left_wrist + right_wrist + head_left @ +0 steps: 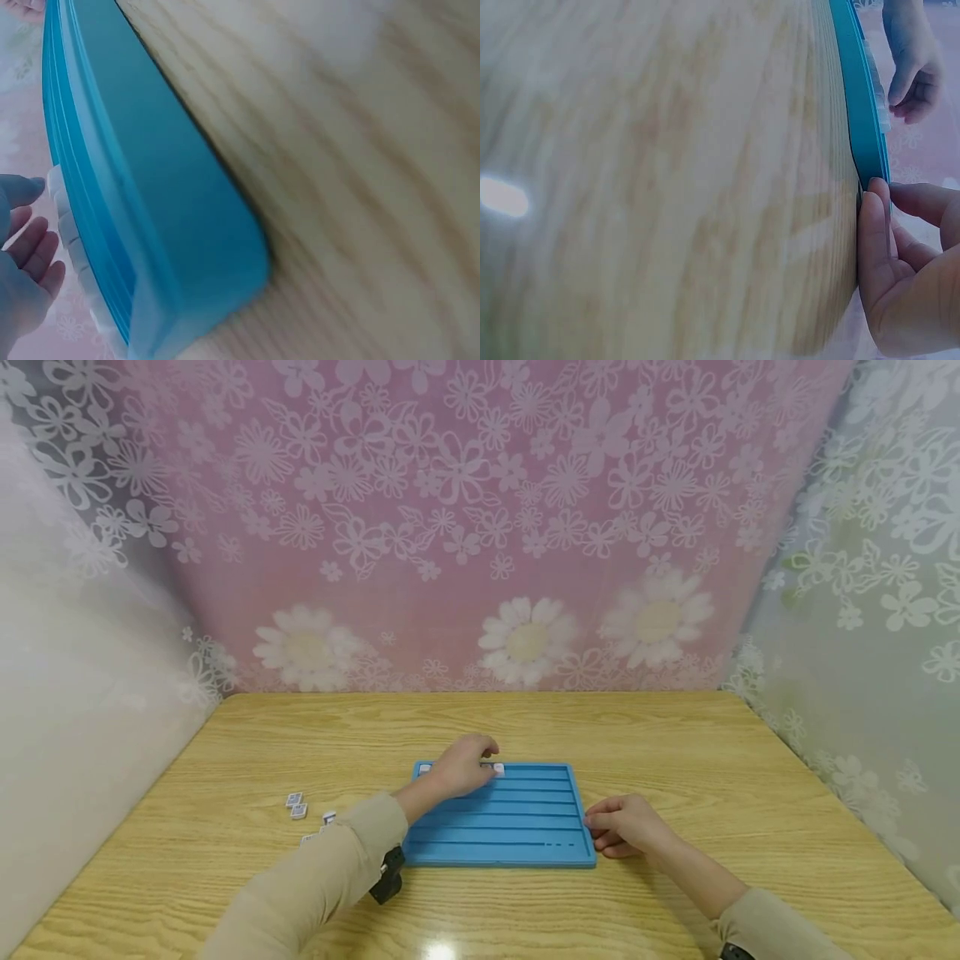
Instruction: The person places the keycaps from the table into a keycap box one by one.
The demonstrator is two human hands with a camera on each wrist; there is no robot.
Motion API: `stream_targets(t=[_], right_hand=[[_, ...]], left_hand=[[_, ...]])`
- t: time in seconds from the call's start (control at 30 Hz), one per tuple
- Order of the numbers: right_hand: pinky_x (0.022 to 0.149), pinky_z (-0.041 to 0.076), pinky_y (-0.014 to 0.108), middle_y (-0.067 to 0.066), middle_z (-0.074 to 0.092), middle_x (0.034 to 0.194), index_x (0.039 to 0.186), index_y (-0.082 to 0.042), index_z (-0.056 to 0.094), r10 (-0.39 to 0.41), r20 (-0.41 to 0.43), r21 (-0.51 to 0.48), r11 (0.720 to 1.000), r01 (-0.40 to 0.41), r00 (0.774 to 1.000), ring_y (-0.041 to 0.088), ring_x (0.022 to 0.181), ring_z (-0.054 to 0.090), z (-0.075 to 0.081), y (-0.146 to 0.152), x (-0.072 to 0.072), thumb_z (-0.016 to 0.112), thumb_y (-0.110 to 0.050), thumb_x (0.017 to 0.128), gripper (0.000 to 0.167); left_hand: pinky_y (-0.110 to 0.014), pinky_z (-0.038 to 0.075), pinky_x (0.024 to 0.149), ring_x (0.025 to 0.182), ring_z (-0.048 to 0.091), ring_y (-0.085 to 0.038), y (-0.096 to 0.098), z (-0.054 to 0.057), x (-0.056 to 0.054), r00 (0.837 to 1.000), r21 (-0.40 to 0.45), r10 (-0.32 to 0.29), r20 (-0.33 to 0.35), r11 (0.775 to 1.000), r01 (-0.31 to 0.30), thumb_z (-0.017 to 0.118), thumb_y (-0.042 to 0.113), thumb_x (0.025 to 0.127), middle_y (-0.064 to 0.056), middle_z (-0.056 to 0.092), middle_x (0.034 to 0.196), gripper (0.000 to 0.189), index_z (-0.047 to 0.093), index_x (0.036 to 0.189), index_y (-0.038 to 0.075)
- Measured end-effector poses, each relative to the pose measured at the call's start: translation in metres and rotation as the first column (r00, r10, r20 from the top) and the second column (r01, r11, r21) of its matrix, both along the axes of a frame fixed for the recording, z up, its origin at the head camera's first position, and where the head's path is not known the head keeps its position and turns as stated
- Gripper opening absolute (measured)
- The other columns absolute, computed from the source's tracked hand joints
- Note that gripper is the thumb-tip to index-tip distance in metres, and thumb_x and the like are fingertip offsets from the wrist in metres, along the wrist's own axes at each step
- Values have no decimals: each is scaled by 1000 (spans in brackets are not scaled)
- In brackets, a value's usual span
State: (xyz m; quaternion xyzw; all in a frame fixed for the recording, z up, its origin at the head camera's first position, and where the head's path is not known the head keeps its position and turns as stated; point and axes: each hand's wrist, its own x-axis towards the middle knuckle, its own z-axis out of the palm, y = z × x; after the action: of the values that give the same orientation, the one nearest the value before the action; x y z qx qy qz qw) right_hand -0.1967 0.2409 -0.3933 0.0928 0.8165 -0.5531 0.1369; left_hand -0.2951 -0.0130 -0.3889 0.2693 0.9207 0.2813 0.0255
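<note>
Head view: lower centre, my left hand (461, 767) apparently seats white tiles (498, 770) in the blue tray (502, 821); next move likely needs loose tiles (298, 811), lower left. Left wrist: grip relaxed, empty. Right wrist: right hand (911, 289) pinches the tray

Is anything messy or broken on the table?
Nothing looks broken. The messy bit is some loose white tiles, lying at different angles on the table, left of the blue tray. They look stray because other tiles line up along its far row.
</note>
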Motion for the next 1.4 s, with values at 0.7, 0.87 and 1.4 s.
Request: stream_targets(t=[0.7,0.87,1.4], right_hand=[[53,52,28,6,61,68,105,7,61,1,19,4,1000,-1,1000,13,56,59,-1,0,-1,63,-9,86,24],[53,52,28,6,61,68,105,6,61,2,20,4,1000,-2,1000,13,56,59,0,0,-1,63,-10,86,25],[53,52,28,6,61,69,106,7,61,3,26,18,1000,-4,1000,13,56,59,-1,0,-3,64,-9,86,26]], left_hand=[[-29,46,68,76,54,-14,-74,28,21,991,252,118,-58,962,-100,66,9,86,2,59,83,15,64,100,6],[-30,47,67,75,55,-13,-103,36,29,988,253,151,-44,958,-135,66,12,87,2,61,83,14,64,100,6],[-36,48,71,81,58,-19,-177,37,53,978,59,207,24,976,-208,63,12,88,-3,61,88,20,63,102,-2]])
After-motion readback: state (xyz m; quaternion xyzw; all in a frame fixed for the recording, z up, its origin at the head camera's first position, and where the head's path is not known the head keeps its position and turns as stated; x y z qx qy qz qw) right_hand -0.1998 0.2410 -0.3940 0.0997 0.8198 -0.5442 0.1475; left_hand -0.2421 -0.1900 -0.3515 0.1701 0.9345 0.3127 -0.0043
